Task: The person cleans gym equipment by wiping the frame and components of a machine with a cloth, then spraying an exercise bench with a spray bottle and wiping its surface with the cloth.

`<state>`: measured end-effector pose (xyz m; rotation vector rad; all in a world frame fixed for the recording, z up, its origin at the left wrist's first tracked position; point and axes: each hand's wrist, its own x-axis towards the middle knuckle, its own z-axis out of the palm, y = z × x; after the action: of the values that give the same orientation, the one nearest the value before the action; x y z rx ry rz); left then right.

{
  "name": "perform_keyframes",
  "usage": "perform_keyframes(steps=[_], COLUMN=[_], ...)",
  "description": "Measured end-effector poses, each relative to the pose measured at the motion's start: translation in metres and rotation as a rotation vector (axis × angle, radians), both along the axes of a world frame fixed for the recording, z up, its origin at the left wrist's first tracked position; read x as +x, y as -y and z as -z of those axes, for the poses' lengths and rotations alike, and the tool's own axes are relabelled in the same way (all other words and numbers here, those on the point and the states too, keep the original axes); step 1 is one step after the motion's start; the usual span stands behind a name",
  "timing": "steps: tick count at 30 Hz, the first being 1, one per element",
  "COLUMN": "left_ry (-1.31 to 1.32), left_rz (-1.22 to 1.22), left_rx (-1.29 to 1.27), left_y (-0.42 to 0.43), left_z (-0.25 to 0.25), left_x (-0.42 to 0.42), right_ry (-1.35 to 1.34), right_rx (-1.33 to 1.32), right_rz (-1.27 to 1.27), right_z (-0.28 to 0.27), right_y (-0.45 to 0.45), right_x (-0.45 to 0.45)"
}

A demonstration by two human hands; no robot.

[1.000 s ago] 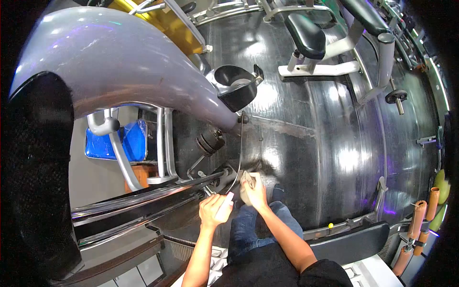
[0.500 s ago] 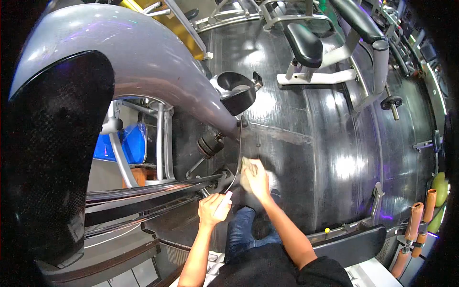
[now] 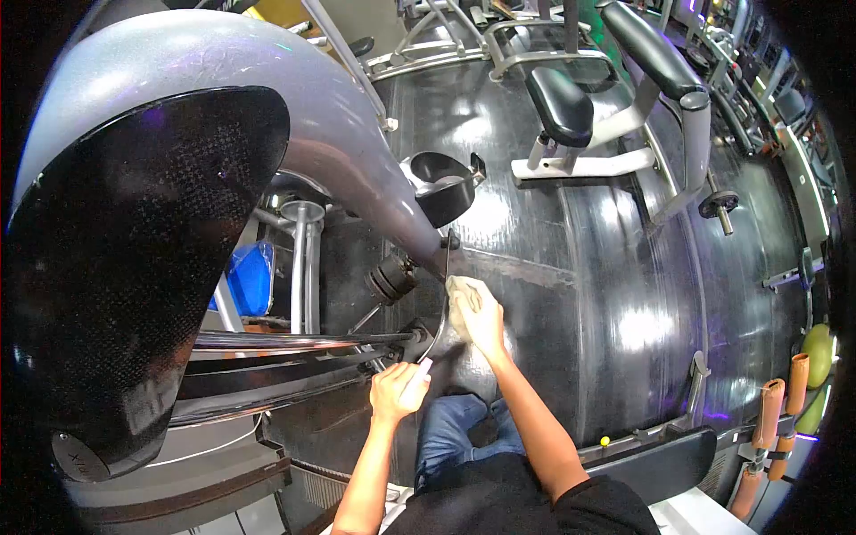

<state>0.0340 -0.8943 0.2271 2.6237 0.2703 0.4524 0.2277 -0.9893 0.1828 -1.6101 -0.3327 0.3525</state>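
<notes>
right hand (image 3: 484,323), grip pinching cloth (image 3: 456,301), now farther up rod (image 3: 448,261); left hand (image 3: 396,390) clenched, seemingly round rod's end.

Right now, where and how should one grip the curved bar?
The near end of the bar, probably, from the camera side, wrapping around it as the left hand does: it is slim and bends toward that side, while the right hand holds a cloth farther along.

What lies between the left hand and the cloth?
In the head view, part of the curved rod spans from the left hand toward the cloth.
</notes>
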Motion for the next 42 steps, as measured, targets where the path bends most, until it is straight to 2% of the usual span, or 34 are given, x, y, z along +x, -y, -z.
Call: perform_keyframes(steps=[5, 9, 10, 13, 14, 15, 18, 20, 23, 25, 28, 30, 31, 33, 37, 42], left_ry=[0.013, -0.019, -0.004, -0.016, -0.025, -0.016, 0.018, 0.038, 0.122, 0.173, 0.181, 0.101, 0.057, 0.064, -0.01, 0.054], left_rz=[0.017, 0.04, 0.06, 0.092, 0.116, 0.12, 0.136, 0.147, 0.182, 0.178, 0.168, 0.056, -0.002, -0.02, -0.039, -0.205], left_rx=[-0.037, -0.051, -0.041, -0.118, -0.113, -0.113, -0.139, -0.092, -0.131, -0.147, -0.163, -0.347, -0.439, -0.434, -0.49, -0.594], left_y=[0.002, 0.001, 0.001, -0.003, -0.004, -0.005, -0.004, -0.003, -0.007, -0.007, -0.008, -0.006, -0.005, -0.002, 0.006, 0.017], left_z=[-0.008, -0.011, -0.013, -0.016, -0.017, -0.017, -0.017, -0.021, -0.013, -0.009, -0.008, -0.011, -0.012, -0.017, -0.026, -0.017], left_x=[0.002, 0.003, 0.004, 0.003, 0.002, 0.002, 0.004, 0.004, 0.0, -0.005, -0.004, -0.006, -0.005, 0.002, 0.022, 0.056], right_ry=[0.004, 0.075, -0.031, 0.087, 0.174, 0.256, 0.332, 0.431, 0.477, 0.388, 0.389, 0.561, 0.557, 0.633, 0.593, 0.476], right_rx=[-0.031, -0.056, 0.016, -0.073, -0.104, -0.092, -0.147, -0.355, -0.272, -0.399, -0.428, -0.355, -0.348, -0.432, -0.422, -0.269], right_rz=[-0.027, -0.302, -0.331, -0.268, -0.204, -0.187, -0.094, -0.159, -0.262, -0.333, -0.437, -0.52, -0.527, -0.51, -0.442, -0.486], right_z=[-0.017, -0.023, -0.006, -0.036, -0.024, -0.036, -0.034, -0.049, -0.036, -0.055, -0.058, -0.046, -0.038, -0.032, -0.021, -0.002], right_y=[0.018, 0.054, 0.056, 0.054, 0.048, 0.042, 0.018, 0.012, 0.013, 0.025, 0.037, 0.037, 0.034, 0.021, -0.008, -0.007], right_x=[-0.045, -0.078, -0.085, -0.061, -0.052, -0.036, -0.001, 0.009, 0.001, -0.017, -0.021, -0.01, -0.001, 0.024, 0.076, 0.073])
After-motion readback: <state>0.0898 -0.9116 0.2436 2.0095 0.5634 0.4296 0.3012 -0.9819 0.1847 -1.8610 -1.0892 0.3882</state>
